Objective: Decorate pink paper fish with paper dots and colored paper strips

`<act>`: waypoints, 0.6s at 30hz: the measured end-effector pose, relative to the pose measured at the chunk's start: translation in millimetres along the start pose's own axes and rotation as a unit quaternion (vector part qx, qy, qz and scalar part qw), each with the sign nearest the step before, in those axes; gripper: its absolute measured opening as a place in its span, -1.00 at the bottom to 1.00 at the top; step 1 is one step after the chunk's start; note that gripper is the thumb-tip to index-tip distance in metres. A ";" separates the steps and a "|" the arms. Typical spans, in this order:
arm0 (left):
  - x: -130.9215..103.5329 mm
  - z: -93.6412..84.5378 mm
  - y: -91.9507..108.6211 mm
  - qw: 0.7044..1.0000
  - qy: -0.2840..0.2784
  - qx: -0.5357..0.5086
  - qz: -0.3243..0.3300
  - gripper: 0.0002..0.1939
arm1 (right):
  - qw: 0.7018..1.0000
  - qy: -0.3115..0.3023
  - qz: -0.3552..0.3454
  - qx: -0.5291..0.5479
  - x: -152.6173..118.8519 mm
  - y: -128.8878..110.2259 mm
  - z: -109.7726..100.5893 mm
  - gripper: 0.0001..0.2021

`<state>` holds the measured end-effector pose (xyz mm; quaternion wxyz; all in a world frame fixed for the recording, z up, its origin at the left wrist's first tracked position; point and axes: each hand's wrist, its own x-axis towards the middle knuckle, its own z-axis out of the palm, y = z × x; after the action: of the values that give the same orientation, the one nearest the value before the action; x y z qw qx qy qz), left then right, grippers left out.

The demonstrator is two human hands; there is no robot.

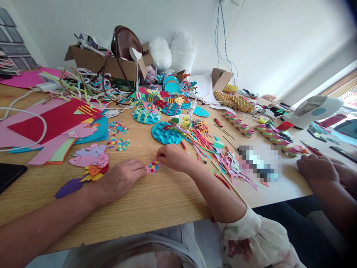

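Observation:
A small pink paper fish (152, 167) with coloured dots lies at the table's front, between my two hands. My left hand (122, 178) rests low over the wood, its fingers together and their tips on the fish's head end. From the other side my right hand (174, 158) is closed, with its fingertips at the tail end; the exact grip is partly hidden. Beside my left hand lie cut-out fish in lilac and pink (89, 158), orange and yellow ones (95, 173), and a purple oval (69, 187). Loose paper dots (122, 144) are scattered beyond.
Blue wavy bases (167, 133) and decorated fish pieces (146, 117) stand mid-table. Paper strips (231, 165) and a thin stick (227, 180) lie by my right forearm. Coloured sheets (52, 123) cover the left, near a cardboard box (95, 61). Another person's hands (320, 171) rest at right.

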<state>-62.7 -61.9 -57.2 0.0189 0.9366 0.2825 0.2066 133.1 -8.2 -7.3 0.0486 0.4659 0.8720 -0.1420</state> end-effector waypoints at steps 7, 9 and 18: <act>1.4 -0.5 -0.1 1.000 0.000 0.002 0.001 -0.72 | 1.000 0.007 0.005 0.003 -1.3 0.4 -1.2 -0.77; 2.0 -0.6 0.0 1.000 0.001 0.003 0.001 -0.72 | 1.000 0.012 0.006 0.005 -1.1 0.3 -1.3 -0.76; 3.2 -3.4 1.2 1.000 0.000 -0.010 -0.010 -0.69 | 0.999 0.028 0.011 0.011 -5.7 0.6 -8.0 -0.78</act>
<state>-61.0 -61.4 -52.7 0.0302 0.9334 0.2903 0.2088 137.2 -10.1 1.5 0.0208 0.4800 0.8662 -0.1377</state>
